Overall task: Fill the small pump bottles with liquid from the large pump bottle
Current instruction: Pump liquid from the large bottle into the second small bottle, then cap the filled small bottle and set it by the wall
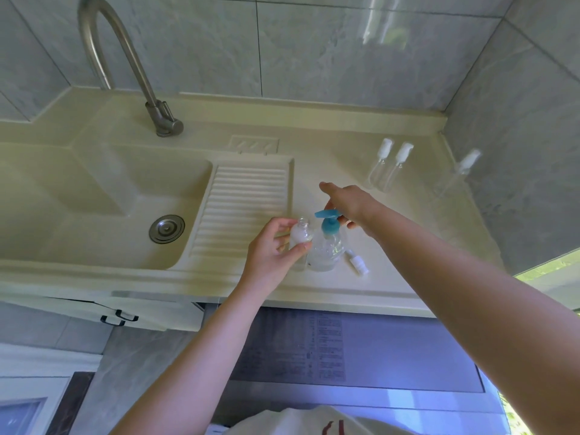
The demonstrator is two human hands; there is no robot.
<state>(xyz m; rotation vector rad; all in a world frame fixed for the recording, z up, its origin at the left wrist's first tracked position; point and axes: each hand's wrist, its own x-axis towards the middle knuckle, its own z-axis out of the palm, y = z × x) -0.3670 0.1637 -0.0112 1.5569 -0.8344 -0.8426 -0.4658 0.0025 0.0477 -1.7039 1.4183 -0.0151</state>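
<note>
Mid-fill, by the look of it: left hand (pixel 270 246) at frame centre curled round an uncapped small bottle (pixel 299 237), mouth set under the blue spout of the large pump bottle (pixel 326 243) touching it on the right; right hand (pixel 348 202) above the pump head, index finger extended, other fingers bent, holding nothing. Next, probably a straight press down with the mouth kept under the spout, then refitting the white pump cap (pixel 357 263) lying just right; two capped small bottles (pixel 389 166) wait upper right.
</note>
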